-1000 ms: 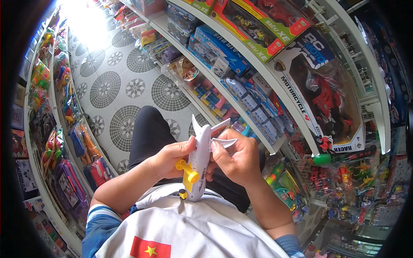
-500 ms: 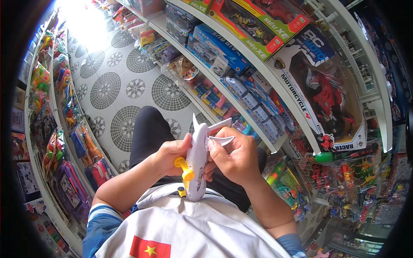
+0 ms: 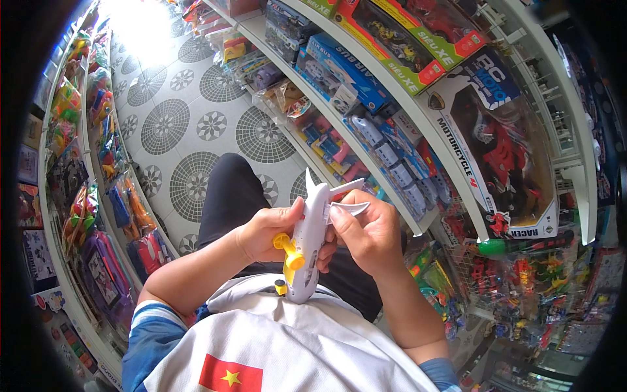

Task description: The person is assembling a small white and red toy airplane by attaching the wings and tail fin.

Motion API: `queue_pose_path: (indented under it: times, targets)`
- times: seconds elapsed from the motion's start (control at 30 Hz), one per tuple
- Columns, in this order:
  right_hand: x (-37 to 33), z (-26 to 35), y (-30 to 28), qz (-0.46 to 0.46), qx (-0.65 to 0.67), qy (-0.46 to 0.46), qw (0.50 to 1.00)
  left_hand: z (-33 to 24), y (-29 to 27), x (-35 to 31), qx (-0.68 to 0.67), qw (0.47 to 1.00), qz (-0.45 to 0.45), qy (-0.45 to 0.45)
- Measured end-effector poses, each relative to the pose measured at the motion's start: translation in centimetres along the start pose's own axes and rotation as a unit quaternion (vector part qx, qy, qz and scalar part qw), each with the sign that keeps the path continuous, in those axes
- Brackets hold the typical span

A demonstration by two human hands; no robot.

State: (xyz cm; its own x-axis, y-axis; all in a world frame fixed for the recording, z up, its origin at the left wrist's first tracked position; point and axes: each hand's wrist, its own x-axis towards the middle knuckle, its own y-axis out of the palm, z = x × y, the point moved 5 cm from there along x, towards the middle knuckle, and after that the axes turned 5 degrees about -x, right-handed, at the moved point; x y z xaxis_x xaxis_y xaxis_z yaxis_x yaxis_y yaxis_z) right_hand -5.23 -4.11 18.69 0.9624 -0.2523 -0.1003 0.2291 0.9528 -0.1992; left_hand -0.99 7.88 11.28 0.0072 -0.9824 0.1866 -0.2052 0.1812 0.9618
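Close to my chest I hold a white toy airplane [image 3: 309,248], its tail fin pointing away from me and its nose near my shirt. Yellow wheels [image 3: 288,251] stick out from its left side. My left hand [image 3: 269,230] is closed round the body from the left, thumb lying on top. A white curved wing piece [image 3: 351,208] sits between the thumb and fingers of my right hand [image 3: 367,232], against the right side of the body. Whether the piece is fixed to the body there, I cannot tell. Some right fingertips show beneath the airplane.
Shelves with boxed toys rise on the right, among them a blue airplane box [image 3: 343,72] and a large motorcycle box [image 3: 499,144]. Bagged toys [image 3: 140,225] line the left shelf. Patterned floor tiles [image 3: 165,127] run between them. My dark-trousered knee [image 3: 228,189] is raised in front.
The airplane and both hands have shifted slightly to the right in the picture, as has the whole scene. My grip on the airplane and the wing piece looks the same.
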Motion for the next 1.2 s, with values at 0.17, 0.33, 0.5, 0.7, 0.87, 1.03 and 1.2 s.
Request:
queue_pose_path:
  times: [0.17, 0.33, 0.5, 0.7, 0.87, 1.03, 1.2]
  targets:
    - [-0.1, -0.2, 0.0, -0.003, -0.018, 0.001, 1.0, 0.0, -0.1, -0.1, -0.007, 1.0, 0.0, -0.004]
    - [-0.2, 0.2, 0.0, -0.016, -0.043, -0.004, 0.999, -0.1, 0.0, -0.1, 0.026, 1.0, -0.01, -0.001]
    - [-0.3, 0.4, 0.1, -0.02, -0.033, 0.002, 0.999, -0.1, 0.2, -0.2, 0.021, 1.0, -0.023, -0.001]
    - [-0.3, 2.7, 0.5, -0.03, -0.091, -0.013, 0.995, -0.1, 0.1, -0.5, 0.024, 0.999, -0.043, -0.002]
    - [-0.2, 3.1, 0.5, -0.025, -0.136, -0.005, 0.99, -0.1, 0.2, -0.7, 0.039, 0.997, -0.062, -0.007]
    - [0.0, 2.8, 0.5, 0.018, -0.149, -0.034, 0.988, -0.1, 0.5, -0.9, 0.07, 0.994, -0.079, -0.008]
    - [-0.2, 3.1, 0.8, 0.03, -0.123, -0.03, 0.992, -0.1, 0.8, -1.1, 0.079, 0.994, -0.072, 0.004]
